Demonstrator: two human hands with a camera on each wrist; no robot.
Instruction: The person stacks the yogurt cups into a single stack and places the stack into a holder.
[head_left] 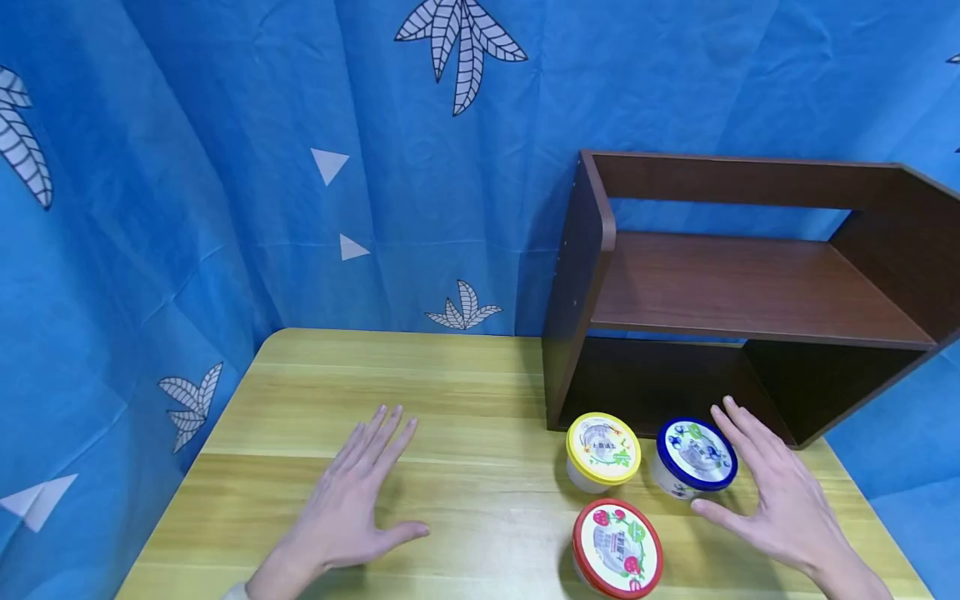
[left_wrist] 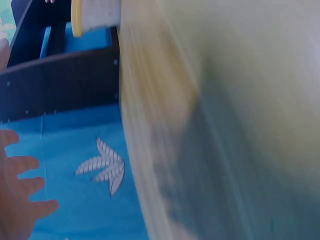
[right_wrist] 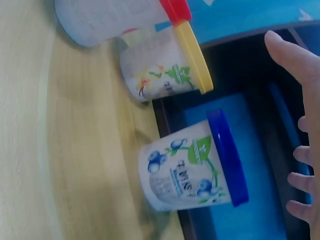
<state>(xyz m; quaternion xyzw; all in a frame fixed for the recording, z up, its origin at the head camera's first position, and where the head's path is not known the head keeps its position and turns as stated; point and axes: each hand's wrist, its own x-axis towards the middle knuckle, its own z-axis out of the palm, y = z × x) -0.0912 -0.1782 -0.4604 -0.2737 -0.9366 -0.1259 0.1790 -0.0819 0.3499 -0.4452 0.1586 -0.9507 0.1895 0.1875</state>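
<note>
My right hand point(head_left: 780, 500), fingers spread and holding nothing, hovers just right of a blue-lidded tub with blueberry pictures point(head_left: 696, 457). In the right wrist view that blueberry tub point(right_wrist: 187, 172) stands apart from the thumb and fingers. To its left is a yellow-lidded tub point(head_left: 602, 452). Nearer the front stands a red-lidded tub with strawberry pictures point(head_left: 617, 550). Over the left part of the table, my left hand point(head_left: 348, 500) is spread with nothing in it. The left wrist view catches only its fingers point(left_wrist: 30, 187) at the edge.
A dark brown two-level shelf point(head_left: 757, 283) stands at the back right, close behind the blue and yellow tubs. The wooden table point(head_left: 465, 392) carries everything. Blue curtain cloth point(head_left: 450, 192) with leaf prints hangs behind and at the left.
</note>
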